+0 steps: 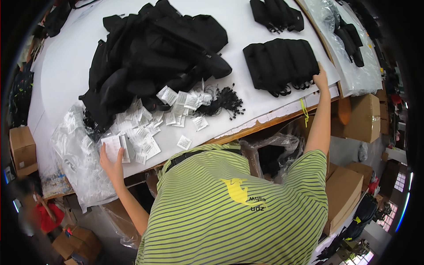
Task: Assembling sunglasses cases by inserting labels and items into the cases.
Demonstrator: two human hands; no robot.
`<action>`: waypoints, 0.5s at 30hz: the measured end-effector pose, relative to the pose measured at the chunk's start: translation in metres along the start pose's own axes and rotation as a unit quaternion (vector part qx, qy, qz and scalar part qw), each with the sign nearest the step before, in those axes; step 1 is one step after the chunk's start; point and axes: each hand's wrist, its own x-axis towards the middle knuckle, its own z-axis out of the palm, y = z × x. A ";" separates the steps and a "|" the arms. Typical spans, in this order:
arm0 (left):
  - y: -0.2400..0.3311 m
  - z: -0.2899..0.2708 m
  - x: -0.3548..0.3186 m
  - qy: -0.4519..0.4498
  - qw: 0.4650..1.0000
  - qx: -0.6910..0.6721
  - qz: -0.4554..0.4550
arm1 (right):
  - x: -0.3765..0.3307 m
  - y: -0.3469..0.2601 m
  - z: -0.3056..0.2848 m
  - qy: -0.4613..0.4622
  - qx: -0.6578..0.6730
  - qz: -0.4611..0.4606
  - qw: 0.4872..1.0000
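My left hand (113,167) is at the table's near left edge, thumb and fingers closed about a stack of white printed labels (111,145). Small white packets (143,137) lie loose beside it. Over on the right, my right hand (322,79) grips the right end of a row of black fabric bags (282,62), which lie side by side with small loops toward me. Its fingertips are partly hidden by the bags. A large heap of black bags (154,53) fills the left and middle of the table. Black cords (226,102) lie bunched in front of the heap.
A second group of black bags (277,15) lies at the far right of the white table (247,108). Clear plastic (79,154) hangs over the left corner. Cardboard boxes (346,194) stand on the right. A person in red (51,216) is at the lower left.
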 end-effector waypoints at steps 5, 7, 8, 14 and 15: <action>0.020 -0.006 0.000 0.109 0.989 -0.100 0.008 | -0.059 -0.124 -0.020 0.202 -0.071 -0.097 0.972; 0.028 -0.010 -0.002 0.136 0.984 -0.117 0.012 | -0.100 -0.177 -0.005 0.108 0.121 -0.168 0.972; 0.036 -0.015 -0.004 0.160 0.973 -0.168 -0.020 | -0.125 -0.205 0.003 0.022 0.143 -0.168 0.975; 0.062 -0.029 -0.007 0.162 0.925 -0.343 -0.017 | -0.256 -0.302 0.063 -0.222 0.171 -0.318 0.906; 0.064 -0.028 -0.009 0.153 0.915 -0.372 -0.026 | -0.266 -0.308 0.073 -0.227 0.139 -0.349 0.898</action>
